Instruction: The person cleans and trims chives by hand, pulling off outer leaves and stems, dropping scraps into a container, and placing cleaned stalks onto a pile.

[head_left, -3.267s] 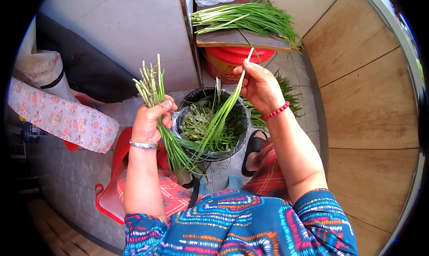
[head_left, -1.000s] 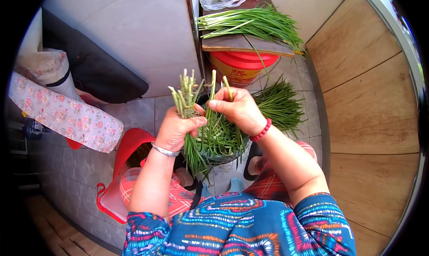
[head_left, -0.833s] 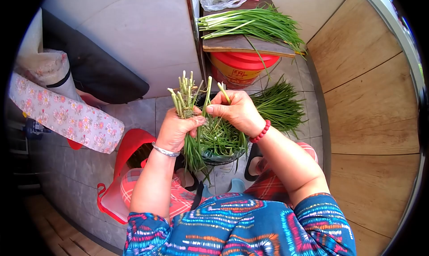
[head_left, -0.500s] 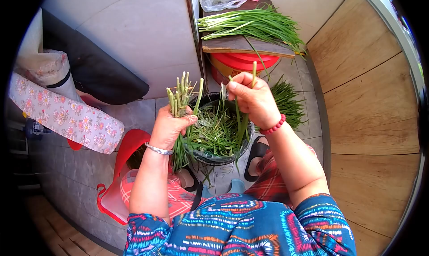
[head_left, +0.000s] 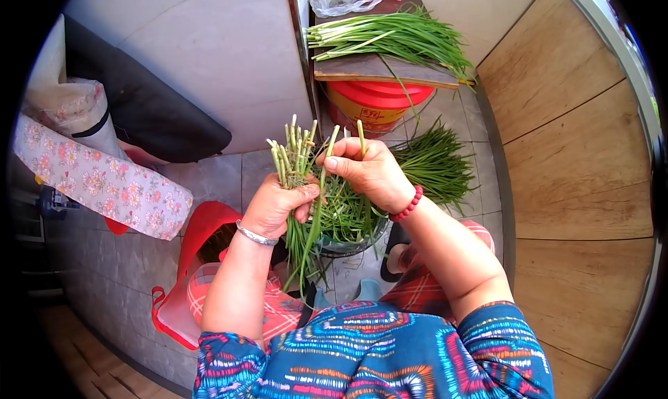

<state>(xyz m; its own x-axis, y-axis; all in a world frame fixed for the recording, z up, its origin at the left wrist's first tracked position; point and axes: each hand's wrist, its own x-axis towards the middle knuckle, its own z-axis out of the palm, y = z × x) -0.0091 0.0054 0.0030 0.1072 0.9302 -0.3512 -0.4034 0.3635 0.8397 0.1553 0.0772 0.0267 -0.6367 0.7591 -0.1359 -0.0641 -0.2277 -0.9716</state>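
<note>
My left hand [head_left: 275,207] is closed around a bunch of garlic chives [head_left: 298,155], pale cut ends up and green leaves hanging below. Dry bits cling to the stems above the thumb. Close beside it, my right hand [head_left: 372,175] pinches a chive stalk [head_left: 330,147] between thumb and fingers, against the bunch. Another stalk [head_left: 361,136] pokes up between the right fingers. Under both hands stands a dark bin [head_left: 348,248], partly hidden by them, with loose green trimmings [head_left: 348,218] inside.
More chives [head_left: 390,37] lie on a wooden board [head_left: 362,67] above a red-lidded bucket [head_left: 379,106]. A further pile of chives [head_left: 435,166] rests on the tiled floor. A red bag [head_left: 198,242] is by my left leg; wooden panels [head_left: 577,155] line the right.
My right hand has moved left and down, bringing its stalk up to the bunch. My left hand has shifted slightly right, still gripping the bunch.
</note>
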